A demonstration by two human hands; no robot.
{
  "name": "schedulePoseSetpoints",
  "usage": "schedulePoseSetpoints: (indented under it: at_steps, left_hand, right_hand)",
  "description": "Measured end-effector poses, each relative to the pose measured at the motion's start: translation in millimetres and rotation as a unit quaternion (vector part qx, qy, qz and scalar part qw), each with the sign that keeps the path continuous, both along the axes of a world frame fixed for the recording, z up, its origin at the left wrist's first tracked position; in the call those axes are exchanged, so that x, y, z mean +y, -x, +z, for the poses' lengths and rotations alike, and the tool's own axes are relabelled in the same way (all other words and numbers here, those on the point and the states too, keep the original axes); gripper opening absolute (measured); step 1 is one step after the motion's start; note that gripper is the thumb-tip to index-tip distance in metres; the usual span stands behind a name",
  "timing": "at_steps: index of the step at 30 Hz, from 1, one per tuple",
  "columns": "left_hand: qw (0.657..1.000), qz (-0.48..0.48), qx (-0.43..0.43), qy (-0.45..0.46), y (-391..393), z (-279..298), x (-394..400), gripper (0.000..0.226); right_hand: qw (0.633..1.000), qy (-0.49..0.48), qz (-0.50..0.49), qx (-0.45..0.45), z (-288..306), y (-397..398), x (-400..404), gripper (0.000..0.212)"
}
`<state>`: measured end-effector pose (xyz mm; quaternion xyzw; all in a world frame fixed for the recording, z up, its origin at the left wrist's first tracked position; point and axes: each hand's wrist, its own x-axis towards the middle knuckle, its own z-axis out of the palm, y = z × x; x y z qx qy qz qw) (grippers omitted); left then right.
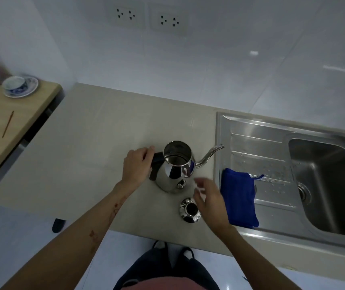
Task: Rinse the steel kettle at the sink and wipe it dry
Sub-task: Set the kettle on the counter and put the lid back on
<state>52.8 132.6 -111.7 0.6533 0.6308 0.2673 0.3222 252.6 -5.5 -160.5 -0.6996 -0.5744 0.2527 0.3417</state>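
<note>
left hand grips the open kettle by its handle; right hand hovers loose-fingered, empty, beside the lid.

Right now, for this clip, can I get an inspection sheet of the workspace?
Surface: beige countertop, steel sink at its right.
Job's things: steel kettle upright, lid off; lid on counter in front; blue cloth on wet drainboard.
Clutter: cup and saucer, chopstick on wooden side table.
Grippers: left hand holds kettle handle; right hand open above lid.
Cables: nothing seen.
Surroundings: white tiled wall, two wall sockets.
</note>
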Motion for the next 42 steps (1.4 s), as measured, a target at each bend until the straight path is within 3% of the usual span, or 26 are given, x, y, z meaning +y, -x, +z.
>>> schedulePoseSetpoints:
  at_steps: [3, 9, 11, 14, 17, 25, 31, 35, 39, 42]
  left_hand:
    - [0.998, 0.025, 0.039, -0.032, -6.8, 2.6, -18.4, 0.028]
    - [0.999, -0.007, -0.021, -0.032, -5.2, 10.1, -53.3, 0.048]
    - [0.999, -0.014, -0.035, -0.019, -2.3, 8.7, -49.3, 0.048]
    - [0.999, -0.024, -0.028, -0.035, -5.2, 12.3, -35.1, 0.042]
    - [0.998, -0.007, -0.043, -0.053, -11.3, 16.0, -28.6, 0.037]
    - [0.999, 0.017, -0.046, -0.014, -15.7, 17.7, -18.8, 0.05]
    - [1.0, -0.001, -0.006, 0.012, -12.5, 10.6, -7.9, 0.06]
    - [0.999, 0.007, 0.035, 0.038, -10.7, 1.5, -3.9, 0.062]
    - [0.998, 0.002, 0.021, 0.056, -9.7, -1.8, -3.9, 0.059]
    - [0.998, 0.003, 0.01, 0.054, -10.8, -0.8, -5.0, 0.059]
  right_hand:
    - [0.99, 0.083, 0.081, -0.076, -35.6, -12.9, -20.5, 0.038]
    - [0.993, 0.075, 0.061, -0.072, -43.7, -2.9, -35.9, 0.036]
    - [0.998, 0.037, 0.052, -0.02, -32.3, 2.3, -36.4, 0.032]
    - [0.99, -0.062, 0.009, 0.127, 9.4, 9.6, -23.2, 0.032]
    - [0.973, -0.15, 0.002, 0.178, 59.2, 17.7, 11.5, 0.031]
    - [0.993, 0.002, 0.107, 0.056, 104.5, 17.4, 97.4, 0.021]
    - [0.988, -0.032, 0.148, -0.038, 98.1, 20.4, 98.6, 0.025]
    - [0.99, -0.046, 0.132, -0.026, 93.7, 25.3, 101.6, 0.021]
    - [0.988, -0.038, 0.145, -0.033, 87.6, 21.1, 109.8, 0.025]
    - [0.988, -0.031, 0.146, 0.03, 82.1, 23.5, 110.1, 0.025]
